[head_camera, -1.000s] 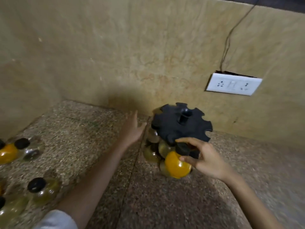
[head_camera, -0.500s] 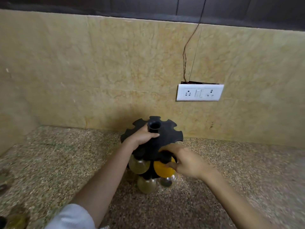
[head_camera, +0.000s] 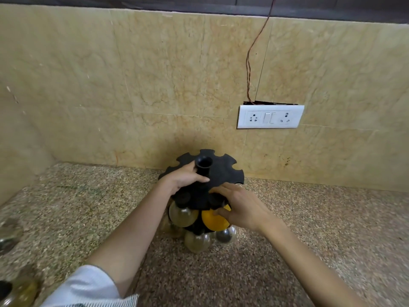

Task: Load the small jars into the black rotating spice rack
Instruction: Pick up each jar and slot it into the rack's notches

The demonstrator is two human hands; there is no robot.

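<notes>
The black rotating spice rack (head_camera: pixel 223 171) stands on the speckled counter near the back wall, its notched top disc bare. My left hand (head_camera: pixel 187 178) grips the rack's central post from the left. My right hand (head_camera: pixel 240 208) rests on the rack's middle tier, thumb and fingers on a yellow-filled jar (head_camera: pixel 213 221) hanging there. A greenish jar (head_camera: pixel 182 216) hangs beside it. Lower down hang a pale jar (head_camera: pixel 197 241) and a dark jar (head_camera: pixel 224 235).
Loose jars lie at the counter's left edge: one blurred jar (head_camera: pixel 8 237) and one black-lidded jar (head_camera: pixel 18 292) at the bottom left corner. A white socket plate (head_camera: pixel 270 117) with a wire above it sits on the tiled wall. Bare counter (head_camera: pixel 309 240) spreads right of the rack.
My left hand moved from beside the rack onto its central post. My right hand brought the yellow jar into the middle tier. The view swung right, so most loose jars left the frame.
</notes>
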